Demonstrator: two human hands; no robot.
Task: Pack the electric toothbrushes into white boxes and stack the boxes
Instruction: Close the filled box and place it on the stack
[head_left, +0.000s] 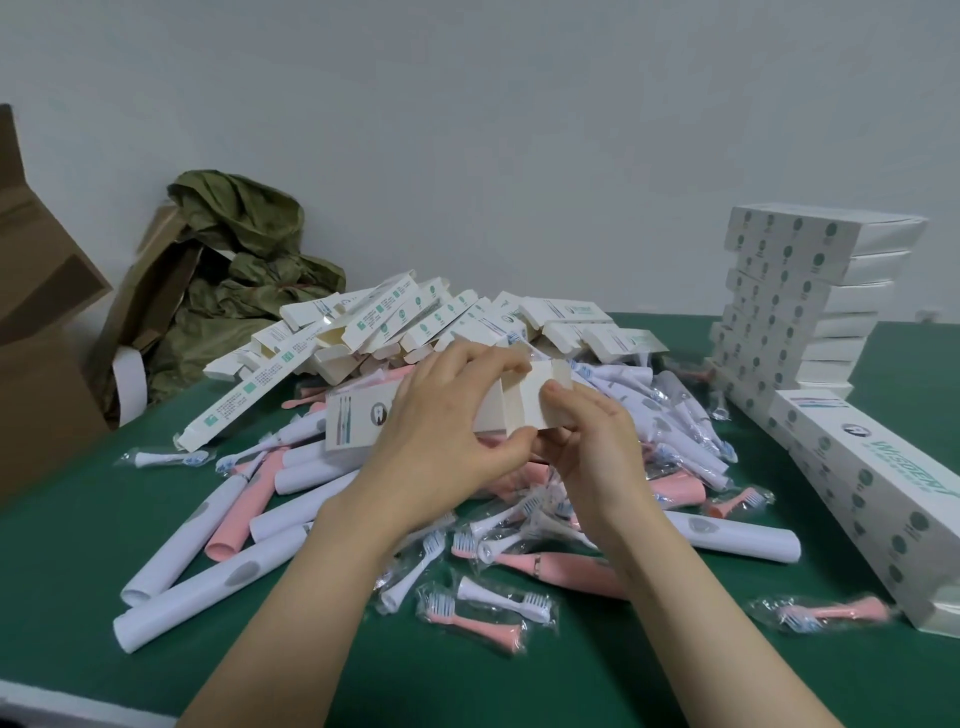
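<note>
Risk sits at the end flap (543, 370); left hand (441, 415) grips the white box (358, 421) above the toothbrush pile (291, 499); right hand (587, 431) pinches that flap; a forced tuck may crease it or loosen the grip.

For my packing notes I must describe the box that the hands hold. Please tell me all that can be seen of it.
The held box is a long white cardboard carton, held roughly level above the toothbrush pile. Its left part shows printed toothbrushes and a tooth logo. The left hand grips its middle; the right hand pinches an open flap at its right end.
</note>
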